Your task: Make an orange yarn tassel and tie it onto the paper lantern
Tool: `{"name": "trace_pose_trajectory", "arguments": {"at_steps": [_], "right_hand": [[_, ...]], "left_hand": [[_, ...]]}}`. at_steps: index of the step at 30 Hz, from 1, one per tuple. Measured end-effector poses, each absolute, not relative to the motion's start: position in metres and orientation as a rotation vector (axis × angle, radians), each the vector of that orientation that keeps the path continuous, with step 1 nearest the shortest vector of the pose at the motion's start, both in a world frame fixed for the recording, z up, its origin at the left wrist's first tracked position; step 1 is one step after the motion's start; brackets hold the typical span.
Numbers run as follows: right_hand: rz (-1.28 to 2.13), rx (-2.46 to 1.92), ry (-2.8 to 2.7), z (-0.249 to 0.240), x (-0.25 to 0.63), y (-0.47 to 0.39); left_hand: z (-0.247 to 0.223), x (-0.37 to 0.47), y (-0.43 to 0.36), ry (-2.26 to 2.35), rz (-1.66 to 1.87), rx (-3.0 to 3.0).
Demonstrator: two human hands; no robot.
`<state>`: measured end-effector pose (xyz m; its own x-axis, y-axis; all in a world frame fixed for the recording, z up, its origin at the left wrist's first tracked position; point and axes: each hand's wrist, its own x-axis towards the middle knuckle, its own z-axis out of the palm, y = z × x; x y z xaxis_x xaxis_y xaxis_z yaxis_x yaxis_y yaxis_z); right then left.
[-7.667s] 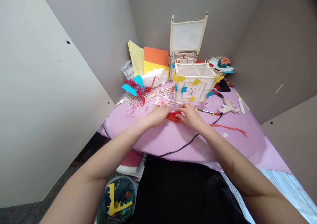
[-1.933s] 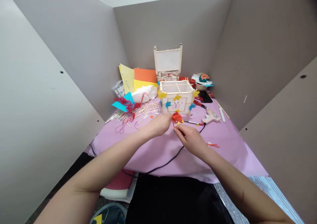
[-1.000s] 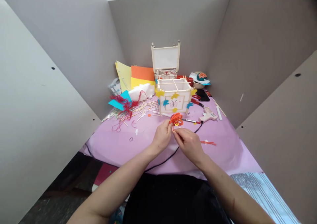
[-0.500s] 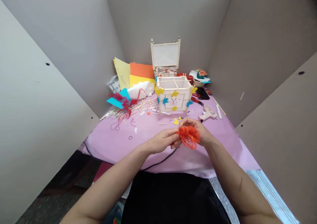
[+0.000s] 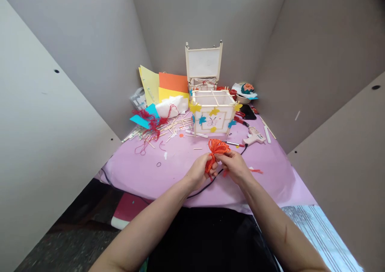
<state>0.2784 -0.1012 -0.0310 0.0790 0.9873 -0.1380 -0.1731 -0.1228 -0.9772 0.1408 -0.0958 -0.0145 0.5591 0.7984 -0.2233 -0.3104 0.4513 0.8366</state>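
Left hand: raised just above the table, fingers curled tight round the lower part of the orange thread bundle, thumb side pressed against it.
Right hand: just beside the left, fingers pinched narrow on the bundle from the other side; the fingertips meet the thread below its looped top.
Orange thread bundle: held between both hands, upright, loops fanning out at the top, loose ends hanging down between the palms.
Table: covered in a pink sheet; the hands hover over its near middle.
Paper lantern box: stands behind the hands, stick-framed, with yellow and blue cut-outs on its front; well apart from the bundle.
Second frame box: farther back, against the wall.
Glue gun: lies right of the lantern box, its black cord running under the hands to the table edge.
Wooden sticks: scattered left of the lantern box, with tangled red thread among them.
Coloured paper sheets: leaning at the back left.
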Motion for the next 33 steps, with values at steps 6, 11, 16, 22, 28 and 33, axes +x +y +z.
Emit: {"name": "trace_pose_trajectory", "arguments": {"at_steps": [6, 11, 16, 22, 28, 33], "right_hand": [[1.431, -1.151, -0.9, -0.028, 0.28, -0.102], [1.609, -1.079, -0.925, -0.025, 0.284, -0.105], [1.593, -1.107, -0.999, -0.026, 0.288, -0.106], [1.477, -1.162, -1.069, -0.024, 0.289, -0.106], [1.25, -1.288, -1.289, -0.012, 0.281, -0.108], [0.565, -1.689, -1.816, 0.004, 0.279, -0.11]], "left_hand": [[-0.019, 0.14, -0.096, 0.605, 0.739, 0.848], [-0.026, 0.14, -0.1, 0.446, 0.676, 0.746], [-0.029, 0.14, -0.099, 0.527, 0.707, 0.838], [-0.02, 0.131, -0.087, 0.669, 0.956, 1.107], [-0.018, 0.133, -0.09, 0.544, 0.8, 1.032], [-0.025, 0.14, -0.09, 0.676, 0.812, 1.067]]}}
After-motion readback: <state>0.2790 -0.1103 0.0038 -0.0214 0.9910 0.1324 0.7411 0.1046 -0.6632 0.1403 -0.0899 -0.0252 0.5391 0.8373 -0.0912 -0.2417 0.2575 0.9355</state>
